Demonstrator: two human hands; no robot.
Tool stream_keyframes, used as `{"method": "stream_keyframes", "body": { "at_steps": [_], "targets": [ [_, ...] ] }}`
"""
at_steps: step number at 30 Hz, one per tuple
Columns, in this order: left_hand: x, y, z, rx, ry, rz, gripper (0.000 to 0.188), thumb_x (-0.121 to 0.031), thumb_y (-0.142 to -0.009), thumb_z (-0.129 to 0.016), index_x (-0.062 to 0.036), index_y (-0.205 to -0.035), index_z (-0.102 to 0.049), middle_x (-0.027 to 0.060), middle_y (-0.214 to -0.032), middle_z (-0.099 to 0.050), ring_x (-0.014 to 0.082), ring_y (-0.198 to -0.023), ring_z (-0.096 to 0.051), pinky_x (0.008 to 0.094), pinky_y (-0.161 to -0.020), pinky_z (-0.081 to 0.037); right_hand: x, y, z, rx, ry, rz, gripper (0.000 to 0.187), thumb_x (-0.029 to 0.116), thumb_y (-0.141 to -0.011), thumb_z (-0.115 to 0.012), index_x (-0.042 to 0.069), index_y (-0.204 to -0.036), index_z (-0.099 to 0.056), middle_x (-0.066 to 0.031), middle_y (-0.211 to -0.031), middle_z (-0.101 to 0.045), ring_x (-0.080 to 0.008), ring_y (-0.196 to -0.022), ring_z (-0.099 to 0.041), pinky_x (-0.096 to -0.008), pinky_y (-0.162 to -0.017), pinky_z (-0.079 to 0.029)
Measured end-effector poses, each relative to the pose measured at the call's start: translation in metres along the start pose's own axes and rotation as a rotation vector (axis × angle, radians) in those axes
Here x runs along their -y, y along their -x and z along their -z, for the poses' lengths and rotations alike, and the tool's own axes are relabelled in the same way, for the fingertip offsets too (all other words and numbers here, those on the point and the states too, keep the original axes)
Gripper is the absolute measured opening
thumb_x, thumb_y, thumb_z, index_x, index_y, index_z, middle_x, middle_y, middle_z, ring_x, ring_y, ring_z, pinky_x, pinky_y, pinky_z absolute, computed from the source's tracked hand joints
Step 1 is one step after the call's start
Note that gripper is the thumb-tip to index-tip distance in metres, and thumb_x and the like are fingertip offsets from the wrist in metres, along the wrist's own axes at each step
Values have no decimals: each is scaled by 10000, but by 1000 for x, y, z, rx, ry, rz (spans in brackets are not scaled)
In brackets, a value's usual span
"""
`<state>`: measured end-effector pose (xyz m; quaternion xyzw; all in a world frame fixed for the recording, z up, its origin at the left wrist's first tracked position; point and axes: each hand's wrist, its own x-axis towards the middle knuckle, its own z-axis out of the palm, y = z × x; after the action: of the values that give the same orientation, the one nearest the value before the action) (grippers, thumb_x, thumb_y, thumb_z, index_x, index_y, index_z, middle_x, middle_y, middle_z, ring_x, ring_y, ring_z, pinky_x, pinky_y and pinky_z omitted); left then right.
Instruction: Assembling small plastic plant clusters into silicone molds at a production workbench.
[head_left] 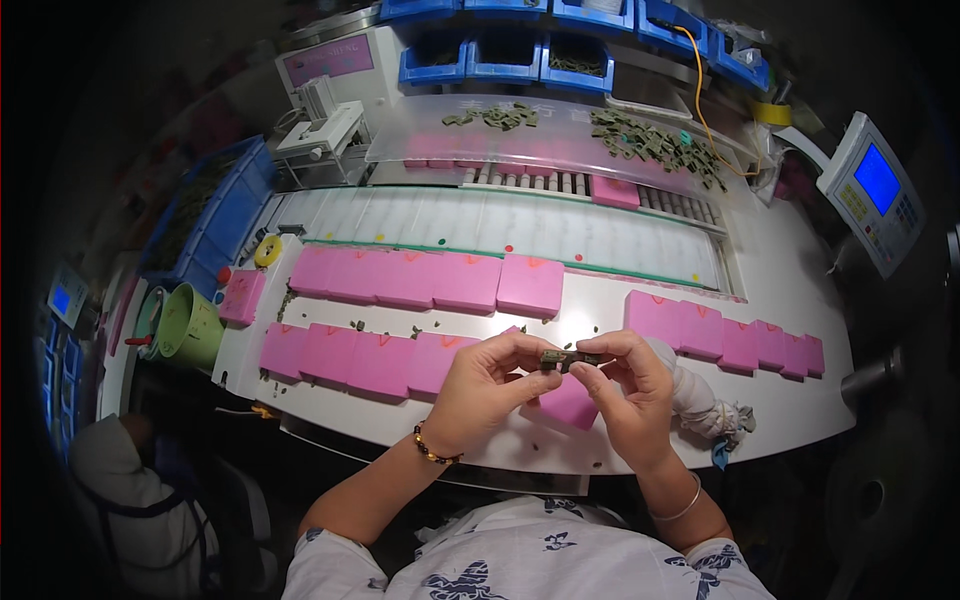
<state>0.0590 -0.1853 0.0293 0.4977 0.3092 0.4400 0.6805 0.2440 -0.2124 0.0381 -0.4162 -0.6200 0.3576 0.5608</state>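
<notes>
Over the white table's near middle, I hold a small dark olive-green oblong piece (567, 358) between both hands. My left hand (484, 385) pinches its left end with thumb and forefinger. At the other end, the thumb and fingertips of my right hand (632, 392) are closed on it. What the piece is made of is too small to make out. Just beneath my hands lies a pink packet (570, 404), partly covered by them. More pink packets (380, 360) run in an overlapping row left of my left hand. A white cloth bundle (695, 398) lies beside my right hand.
A second pink row (430, 278) lies farther back, and another (720, 335) at right. Behind are a conveyor (480, 228), a clear tray (560, 125) with heaped green pieces and blue bins (505, 58). A display (877, 190) stands right, a green bucket (190, 322) left.
</notes>
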Motion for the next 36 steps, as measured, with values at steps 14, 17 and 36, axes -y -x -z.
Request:
{"method": "stream_keyframes", "body": {
  "at_steps": [14,17,36],
  "targets": [
    [-93,-28,196,-442,-237,20,182,-135,-899,-676,29,-976,-659,105,-847,-676,163,-668,-656,274,-612,-553,14,9,25,308,717,90,600,175,-710,-820,-10,-1217,-560,-194,-1160,-571,-381,-1075,-546,-444,-929,-444],
    [-164,-18,328,-656,-271,-422,171,-145,-882,-687,15,-924,-640,100,-881,-665,180,-837,-640,302,-776,-530,19,14,18,444,739,134,676,207,-699,-830,-10,-1265,-534,-197,-1221,-539,-382,-1113,-525,-466,-952,-427],
    [-8,0,13,316,-697,-259,303,-121,-926,-628,-30,-1215,-637,126,-1143,-688,236,-1024,-668,324,-898,-520,-9,21,21,297,739,302,555,38,-646,-762,44,-1153,-537,-167,-988,-577,-361,-911,-577,-439,-770,-467]
  ]
}}
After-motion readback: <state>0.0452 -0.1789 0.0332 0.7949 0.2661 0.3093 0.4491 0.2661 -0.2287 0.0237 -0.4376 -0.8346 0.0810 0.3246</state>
